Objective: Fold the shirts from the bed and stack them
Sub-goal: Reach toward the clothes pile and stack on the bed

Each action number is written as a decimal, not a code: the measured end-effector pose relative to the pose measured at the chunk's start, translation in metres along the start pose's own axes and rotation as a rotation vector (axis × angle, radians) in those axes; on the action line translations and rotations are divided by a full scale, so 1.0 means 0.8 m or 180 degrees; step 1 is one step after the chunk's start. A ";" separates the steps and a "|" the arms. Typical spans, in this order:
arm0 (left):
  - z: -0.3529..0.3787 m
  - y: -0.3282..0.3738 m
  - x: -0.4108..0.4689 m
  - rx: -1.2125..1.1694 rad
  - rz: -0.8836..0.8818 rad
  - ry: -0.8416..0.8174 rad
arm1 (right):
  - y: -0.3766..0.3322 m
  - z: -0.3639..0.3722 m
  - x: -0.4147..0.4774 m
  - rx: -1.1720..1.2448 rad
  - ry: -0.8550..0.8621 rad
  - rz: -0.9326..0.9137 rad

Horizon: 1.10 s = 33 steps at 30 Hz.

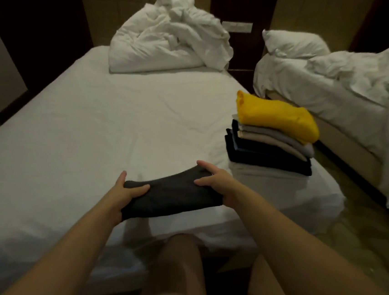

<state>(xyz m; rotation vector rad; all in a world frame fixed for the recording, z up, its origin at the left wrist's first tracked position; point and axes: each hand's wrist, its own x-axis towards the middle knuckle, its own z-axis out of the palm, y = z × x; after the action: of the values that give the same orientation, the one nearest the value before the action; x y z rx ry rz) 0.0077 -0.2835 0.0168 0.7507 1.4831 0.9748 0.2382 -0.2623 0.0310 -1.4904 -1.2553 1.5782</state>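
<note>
Over bed (91, 124), hands (123, 194) (217, 183) grip folded shirt (169, 197).

Nothing readable in view. The dark shirt (171, 197) I'm holding shows plain fabric, same for the folded stack (269, 145). The wall plate (237, 26) past the bed (91, 124) is too blurred to read.

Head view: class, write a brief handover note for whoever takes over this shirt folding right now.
Left hand and right hand: each grips one end of the folded dark shirt, at the near edge of the bed.
Done: folded stack sits by the bed's right edge, yellow shirt on top.
Left: lay the dark shirt on the stack.
</note>
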 end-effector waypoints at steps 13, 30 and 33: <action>0.189 0.221 -0.065 0.0555 0.1931 -0.0957 | -0.158 -0.212 -0.105 0.0238 0.0983 -0.1380; 0.392 0.234 0.101 0.2133 0.1913 -0.0462 | -0.129 -0.396 0.046 -0.0217 0.1282 -0.0292; 0.400 0.209 0.120 0.2486 0.1883 -0.0313 | -0.092 -0.392 0.070 -0.0714 0.1314 -0.0113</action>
<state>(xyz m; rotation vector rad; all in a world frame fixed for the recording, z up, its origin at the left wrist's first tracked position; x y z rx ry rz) 0.2984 -0.0730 0.1206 1.8497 1.5833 0.7349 0.5211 -0.1174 0.1063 -1.8090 -1.2320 1.0570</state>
